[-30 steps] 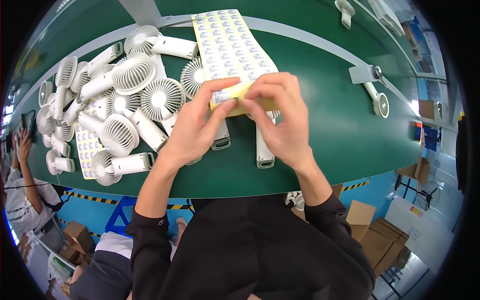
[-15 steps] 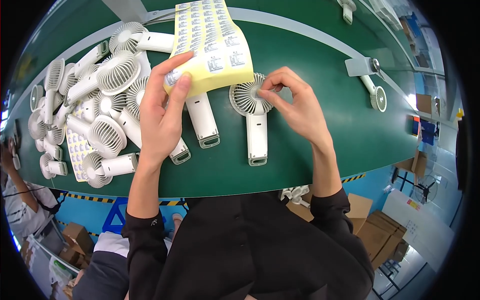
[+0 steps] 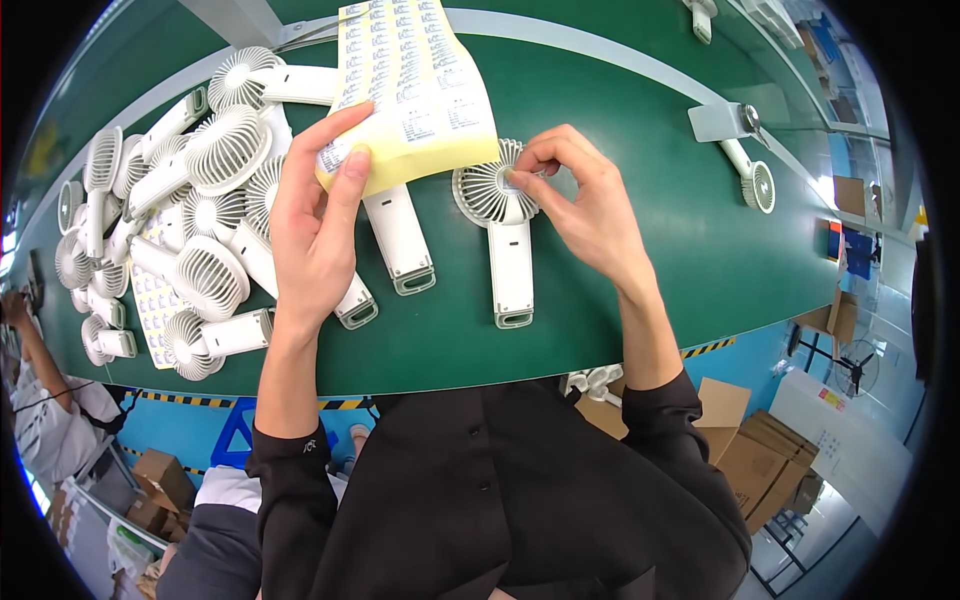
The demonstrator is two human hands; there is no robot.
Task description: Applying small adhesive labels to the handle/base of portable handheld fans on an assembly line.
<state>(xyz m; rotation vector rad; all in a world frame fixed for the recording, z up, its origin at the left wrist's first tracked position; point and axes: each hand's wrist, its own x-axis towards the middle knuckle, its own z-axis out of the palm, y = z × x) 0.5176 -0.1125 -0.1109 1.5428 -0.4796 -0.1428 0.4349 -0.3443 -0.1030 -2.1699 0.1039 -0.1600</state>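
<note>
My left hand (image 3: 318,225) pinches the lower left edge of a yellow-backed sticker sheet (image 3: 455,155) between thumb and fingers, holding it up over the table. Rows of white printed labels cover its upper part, and its lower edge is bare. Just right of the sheet, a white handheld fan (image 3: 512,275) lies with its handle toward me. My right hand (image 3: 590,205) has thumb and forefinger pinched at the centre of the fan's round grille, on what looks like a small pale label. Another white fan (image 3: 400,240) lies partly hidden under the sheet.
A heap of white handheld fans (image 3: 210,215) covers the left of the green table (image 3: 620,290), with another label sheet (image 3: 155,305) partly beneath it. One fan (image 3: 758,187) lies far right beside a metal bracket (image 3: 720,122). Cardboard boxes (image 3: 760,460) stand below on the right. Another person sits at far left.
The whole picture has shifted very slightly left. Both hands keep their places: the left on the sticker sheet, the right at the fan's centre.
</note>
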